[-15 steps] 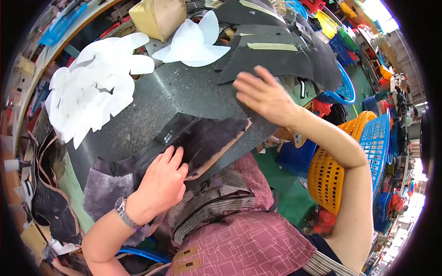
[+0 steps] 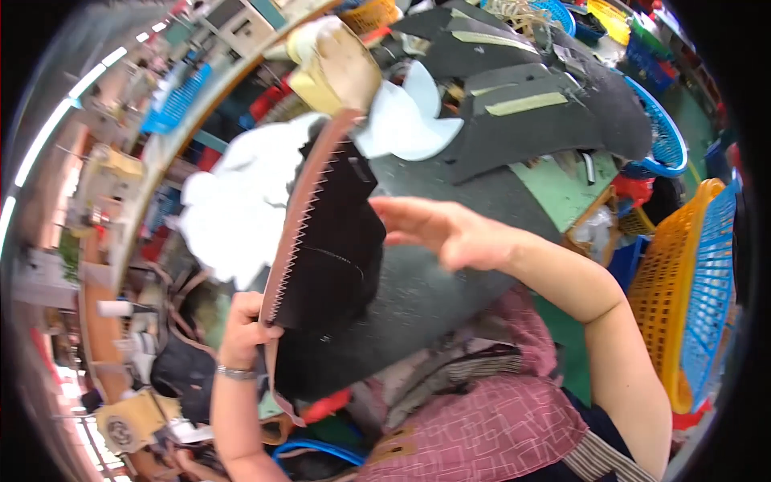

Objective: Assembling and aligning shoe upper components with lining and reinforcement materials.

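Note:
A dark sewn piece of soft material [image 2: 333, 249], black on the side that shows, is raised off the work surface. A brown strip with light zigzag stitching runs along its edge. My left hand [image 2: 242, 331] is closed on the lower end of that strip. My right hand [image 2: 450, 233] is open beside the other edge of the piece, fingers stretched toward it; whether the fingertips touch it I cannot tell. Behind the piece lies a heap of white thin cut-outs [image 2: 233, 201], and a smaller white stack [image 2: 409, 120] is farther right.
A dark work surface [image 2: 450, 297] spreads before me. Black flat pieces with pale tape [image 2: 514, 120] lie at its far right. A yellowish block [image 2: 341, 72] stands at the back. Orange [image 2: 662, 289] and blue baskets [image 2: 711, 297] stand to the right, black pieces [image 2: 189, 373] at left.
The dark piece, which lay flat under my left hand, is now lifted and tilted up in that hand. My right hand has come in toward it. The view has swung left.

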A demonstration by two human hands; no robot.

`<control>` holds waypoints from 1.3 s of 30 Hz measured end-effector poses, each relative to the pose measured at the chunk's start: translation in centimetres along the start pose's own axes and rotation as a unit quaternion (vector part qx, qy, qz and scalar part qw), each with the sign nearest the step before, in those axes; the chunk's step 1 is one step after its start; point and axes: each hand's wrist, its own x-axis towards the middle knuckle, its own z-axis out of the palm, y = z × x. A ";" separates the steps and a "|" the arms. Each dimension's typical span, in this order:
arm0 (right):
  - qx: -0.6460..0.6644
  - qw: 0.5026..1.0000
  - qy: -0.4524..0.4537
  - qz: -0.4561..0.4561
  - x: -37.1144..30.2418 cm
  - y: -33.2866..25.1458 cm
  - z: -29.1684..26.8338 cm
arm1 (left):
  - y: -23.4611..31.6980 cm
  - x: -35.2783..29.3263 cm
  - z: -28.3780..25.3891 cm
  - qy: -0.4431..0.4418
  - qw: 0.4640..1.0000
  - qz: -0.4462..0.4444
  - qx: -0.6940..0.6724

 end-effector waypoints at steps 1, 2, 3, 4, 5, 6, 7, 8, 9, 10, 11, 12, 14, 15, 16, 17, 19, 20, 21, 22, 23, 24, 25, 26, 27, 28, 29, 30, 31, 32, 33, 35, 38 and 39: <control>0.038 0.999 -0.011 0.009 1.8 -0.1 1.6 | 0.0 -0.8 0.1 0.064 0.998 0.015 -0.013; 0.040 0.999 -0.008 0.023 3.0 -1.0 3.0 | 0.6 -0.9 0.7 0.072 0.995 0.016 -0.071; 0.043 0.999 -0.008 0.001 3.5 -1.3 3.1 | 1.6 -0.5 0.4 0.065 0.996 0.020 -0.050; 0.018 0.999 -0.011 0.025 4.0 -1.4 3.5 | 2.7 -0.7 0.2 0.074 0.996 0.024 -0.038; -0.007 0.999 -0.012 0.052 4.6 -1.4 3.7 | 3.5 -0.9 0.0 0.082 0.996 0.027 -0.028; 0.002 1.000 -0.010 0.010 5.0 -0.9 4.2 | 4.0 -1.1 0.0 0.088 0.995 0.030 -0.023; 0.006 1.000 -0.012 0.001 5.4 -0.9 4.6 | 4.5 -1.3 0.0 0.093 0.995 0.032 -0.020; -0.027 1.000 -0.012 0.004 5.6 -1.1 4.9 | 4.7 -1.3 0.1 0.097 0.995 0.033 -0.021; -0.063 0.998 -0.013 0.007 5.9 -1.2 5.4 | 4.9 -1.4 0.1 0.101 0.994 0.036 -0.023; -0.078 0.997 0.016 0.002 6.0 -1.5 5.8 | 4.9 -1.5 0.2 0.105 0.993 0.038 -0.028; -0.077 0.997 0.018 0.002 6.0 -1.6 6.0 | 4.9 -1.5 0.3 0.107 0.993 0.039 -0.035; -0.089 0.996 0.029 0.010 5.9 -1.8 5.9 | 4.6 -1.4 0.6 0.110 0.992 0.042 -0.046; -0.130 0.990 0.060 0.015 5.3 -1.9 5.3 | 4.0 -1.3 1.4 0.115 0.990 0.045 -0.072; -0.122 0.990 0.063 0.013 5.0 -2.2 5.1 | 3.7 -1.5 1.9 0.119 0.988 0.047 -0.087; -0.114 0.991 0.068 0.011 4.5 -2.4 5.0 | 3.3 -1.7 2.4 0.124 0.986 0.049 -0.102; -0.096 0.993 0.066 0.013 3.9 -2.6 5.1 | 2.9 -1.9 3.0 0.128 0.983 0.049 -0.118; -0.105 0.990 0.089 -0.001 3.2 -3.0 5.0 | 2.6 -1.5 3.0 0.084 0.989 0.064 -0.106; -0.110 0.988 0.106 -0.019 2.7 -3.2 5.0 | 2.9 -1.7 2.6 0.079 0.994 0.077 -0.010; -0.144 0.985 0.095 -0.023 2.4 -3.9 4.3 | 4.5 -1.7 2.8 0.071 0.962 0.138 0.223; -0.234 0.969 0.061 -0.050 1.9 -4.8 3.5 | 6.1 -1.8 3.5 0.027 0.888 0.250 0.386; -0.338 0.936 0.014 -0.098 1.0 -5.7 2.5 | 7.1 -2.3 5.0 0.019 0.828 0.293 0.478; -0.383 0.907 -0.046 -0.167 1.2 -5.5 1.4 | 7.1 -2.4 6.6 0.026 0.773 0.385 0.504; -0.448 0.868 -0.077 -0.201 0.6 -5.3 0.5 | 7.2 -2.4 8.0 -0.006 0.749 0.387 0.538; -0.516 0.834 -0.085 -0.177 -0.5 -4.5 -0.3 | 5.6 -1.8 8.7 -0.027 0.734 0.384 0.559; -0.606 0.760 -0.119 -0.205 -1.6 -3.6 -1.3 | 3.7 -1.0 9.3 -0.062 0.717 0.376 0.584; -0.684 0.674 -0.154 -0.233 -2.7 -2.2 -2.0 | 0.9 -0.2 9.5 -0.085 0.709 0.385 0.585; -0.702 0.645 -0.212 -0.213 -3.6 -0.5 -2.3 | -2.4 0.3 9.3 -0.122 0.728 0.363 0.569; -0.721 0.619 -0.259 -0.173 -4.1 1.1 -2.5 | -3.5 0.8 9.8 -0.146 0.755 0.329 0.548; -0.736 0.589 -0.305 -0.135 -4.8 2.2 -2.6 | -4.3 1.1 10.3 -0.171 0.779 0.296 0.526; -0.696 0.661 -0.268 -0.084 -5.6 2.5 -3.2 | -4.7 1.3 10.6 -0.175 0.829 0.248 0.470; -0.673 0.683 -0.280 -0.041 -5.3 2.1 -3.6 | -4.8 1.4 10.8 -0.152 0.869 0.232 0.409; -0.640 0.717 -0.276 0.037 -5.0 1.3 -3.5 | -5.5 1.9 11.6 -0.110 0.875 0.235 0.408; -0.606 0.740 -0.267 0.118 -4.9 0.5 -2.5 | -5.2 2.2 12.6 -0.135 0.849 0.275 0.431; -0.603 0.741 -0.269 0.122 -5.2 0.5 -2.6 | -5.4 2.2 12.8 -0.165 0.829 0.289 0.449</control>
